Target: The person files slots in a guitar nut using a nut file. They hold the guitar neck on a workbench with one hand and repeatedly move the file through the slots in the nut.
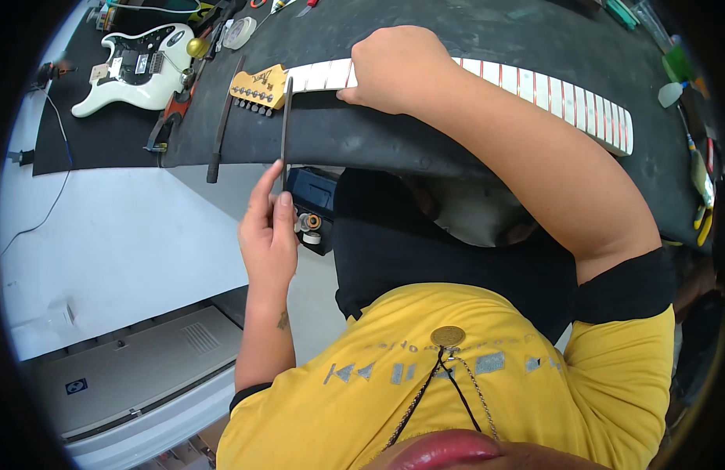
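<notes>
An electric guitar neck (519, 81) with a white fingerboard and reddish fret lines lies across the dark bench mat. Its pale wood headstock (259, 86), with a row of tuners, points left. My right hand (398, 66) is closed round the neck a short way from the headstock, hiding part of the fingerboard. Between the fingers of my left hand (270, 235) is a slim dark file (286, 129), held upright in the view. The file's far end rests against or just over the nut end of the neck; exact contact cannot be told.
A second long, thin tool (218, 129) lies left of the headstock, its end past the bench edge. Farther left are an orange clamp (174, 113), a tape roll (239, 33) and a white guitar body (135, 69). Yellow-handled pliers (701, 192) lie at the right.
</notes>
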A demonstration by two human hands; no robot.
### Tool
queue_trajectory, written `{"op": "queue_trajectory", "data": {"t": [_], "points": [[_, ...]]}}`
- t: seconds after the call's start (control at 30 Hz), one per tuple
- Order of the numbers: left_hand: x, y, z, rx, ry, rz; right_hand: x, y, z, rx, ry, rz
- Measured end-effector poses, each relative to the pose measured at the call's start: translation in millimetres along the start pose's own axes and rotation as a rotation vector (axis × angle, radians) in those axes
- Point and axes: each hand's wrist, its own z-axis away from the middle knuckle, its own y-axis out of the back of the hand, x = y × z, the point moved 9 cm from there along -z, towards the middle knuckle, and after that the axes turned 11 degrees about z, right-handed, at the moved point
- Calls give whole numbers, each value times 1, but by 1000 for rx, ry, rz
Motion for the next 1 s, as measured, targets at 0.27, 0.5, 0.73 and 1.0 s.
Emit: {"op": "queue_trajectory", "data": {"t": [0.27, 0.5, 0.73, 1.0], "points": [[7, -32, -15, -48, -179, -323, 2, -4, -3, 10, 3, 10], [49, -70, -112, -76, -249, -456, -2, 8, -3, -3, 38, -27], [-2, -43, -12, -49, -33, -299, 0, -3, 0, -29, 25, 33], [16, -59, -56, -114, -238, -343, 7, -1, 2, 26, 18, -1]]}}
